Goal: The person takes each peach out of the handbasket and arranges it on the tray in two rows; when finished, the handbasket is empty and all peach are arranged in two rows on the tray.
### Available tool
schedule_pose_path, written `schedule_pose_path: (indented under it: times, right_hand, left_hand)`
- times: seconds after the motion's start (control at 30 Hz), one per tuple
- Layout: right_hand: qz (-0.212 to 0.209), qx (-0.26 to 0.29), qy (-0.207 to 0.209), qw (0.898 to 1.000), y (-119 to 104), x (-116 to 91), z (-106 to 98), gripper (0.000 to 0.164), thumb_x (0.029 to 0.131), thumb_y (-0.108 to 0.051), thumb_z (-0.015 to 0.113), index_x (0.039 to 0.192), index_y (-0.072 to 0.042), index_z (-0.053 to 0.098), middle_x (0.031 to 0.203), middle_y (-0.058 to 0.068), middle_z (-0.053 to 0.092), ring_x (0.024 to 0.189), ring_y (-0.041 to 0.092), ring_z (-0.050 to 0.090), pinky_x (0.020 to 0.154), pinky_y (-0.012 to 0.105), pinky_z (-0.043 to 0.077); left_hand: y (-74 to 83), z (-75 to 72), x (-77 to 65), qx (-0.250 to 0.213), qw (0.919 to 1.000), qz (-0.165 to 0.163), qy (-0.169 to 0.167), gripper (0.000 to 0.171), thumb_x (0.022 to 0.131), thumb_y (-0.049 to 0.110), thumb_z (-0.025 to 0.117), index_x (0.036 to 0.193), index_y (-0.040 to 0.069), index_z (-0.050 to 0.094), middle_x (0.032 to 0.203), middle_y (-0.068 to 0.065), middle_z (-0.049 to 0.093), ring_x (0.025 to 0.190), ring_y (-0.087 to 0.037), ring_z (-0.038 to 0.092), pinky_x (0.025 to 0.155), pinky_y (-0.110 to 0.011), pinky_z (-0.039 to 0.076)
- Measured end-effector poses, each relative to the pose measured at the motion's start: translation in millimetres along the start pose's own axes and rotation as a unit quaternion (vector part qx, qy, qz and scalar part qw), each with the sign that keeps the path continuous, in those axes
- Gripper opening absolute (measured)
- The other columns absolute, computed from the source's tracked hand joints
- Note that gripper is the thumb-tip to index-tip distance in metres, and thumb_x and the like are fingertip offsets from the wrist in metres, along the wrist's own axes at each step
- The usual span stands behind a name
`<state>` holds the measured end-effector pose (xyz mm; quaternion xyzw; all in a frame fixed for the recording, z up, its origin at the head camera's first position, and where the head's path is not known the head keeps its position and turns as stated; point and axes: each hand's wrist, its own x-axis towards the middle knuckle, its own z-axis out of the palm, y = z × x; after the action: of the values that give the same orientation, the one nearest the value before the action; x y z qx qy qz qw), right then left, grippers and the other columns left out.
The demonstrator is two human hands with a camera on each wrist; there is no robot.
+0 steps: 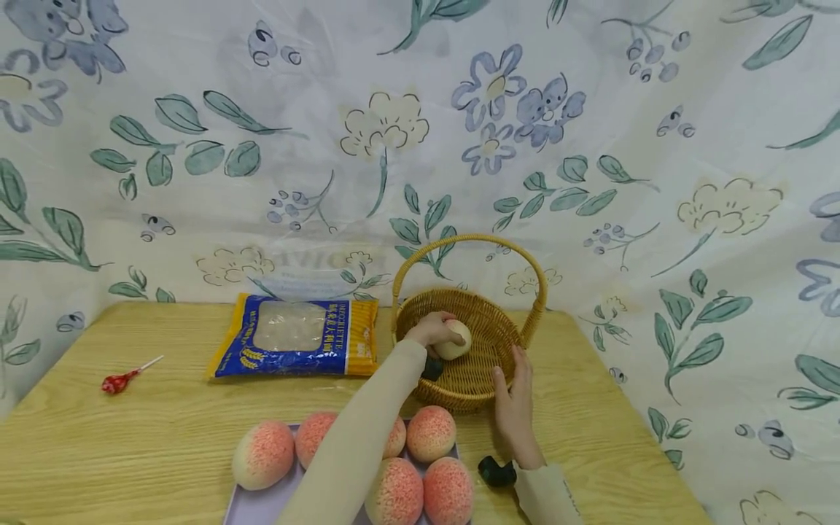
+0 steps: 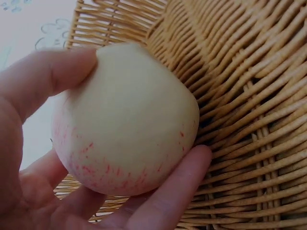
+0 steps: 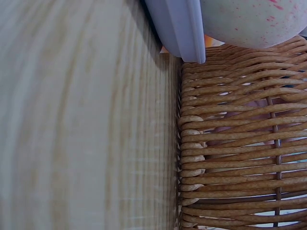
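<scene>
In the head view my left hand (image 1: 434,332) reaches into the wicker basket (image 1: 485,364) and holds a peach (image 1: 456,343) at its inner left side. The left wrist view shows this peach (image 2: 124,120) pale on top with red specks lower down, the thumb on one side and fingers curled under it, close to the woven wall. My right hand (image 1: 515,408) rests against the basket's front right side, fingers extended along the rim and thumb apart from them. In the right wrist view only the basket's weave (image 3: 240,143) shows, with the right hand's fingers out of frame.
In front of the basket lies a lilac tray (image 1: 252,508) with several pink-speckled peaches (image 1: 431,434), partly covered by the left sleeve. A blue and yellow pasta bag (image 1: 295,335) is left of the basket, and a red lollipop (image 1: 118,383) lies farther left. A patterned cloth (image 1: 315,182) hangs behind.
</scene>
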<state>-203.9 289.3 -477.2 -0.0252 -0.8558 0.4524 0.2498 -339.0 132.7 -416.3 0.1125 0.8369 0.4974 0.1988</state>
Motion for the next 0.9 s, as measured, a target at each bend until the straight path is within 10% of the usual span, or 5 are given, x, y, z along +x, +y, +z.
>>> schedule_pose_path:
  times: [0.23,0.53,0.9]
  right_hand:
    - [0.016,0.013,-0.019,1.0,-4.9,-7.1,3.7,0.057,0.104,-0.024,0.04,0.153,-0.001,0.02,0.159,0.022,0.014,0.146,0.042,0.016,0.113,0.063,0.02]
    - [0.017,0.021,-0.022,0.999,-9.6,-5.4,-3.1,0.058,0.104,-0.023,0.04,0.153,0.0,0.019,0.159,0.023,0.012,0.146,0.043,0.014,0.113,0.063,0.019]
    - [0.021,0.018,-0.024,0.999,-9.4,-2.9,-4.3,0.058,0.105,-0.026,0.039,0.153,-0.001,0.017,0.16,0.022,0.012,0.147,0.043,0.013,0.114,0.063,0.018]
  left_hand:
    - [-2.3,-4.7,-12.6,0.024,0.9996,0.014,0.003,0.065,0.081,0.022,0.076,0.141,0.015,0.051,0.135,-0.017,0.054,0.109,-0.034,0.059,0.073,-0.042,0.057]
    - [38.7,-36.0,-45.9,0.049,0.9893,0.134,-0.028,0.072,0.083,0.02,0.075,0.148,0.018,0.043,0.146,-0.011,0.047,0.121,-0.028,0.054,0.085,-0.035,0.051]
    - [32.4,-68.0,-113.5,0.036,0.975,0.201,-0.087,0.074,0.084,0.012,0.074,0.148,0.03,0.04,0.148,-0.004,0.045,0.121,-0.024,0.055,0.09,-0.037,0.052]
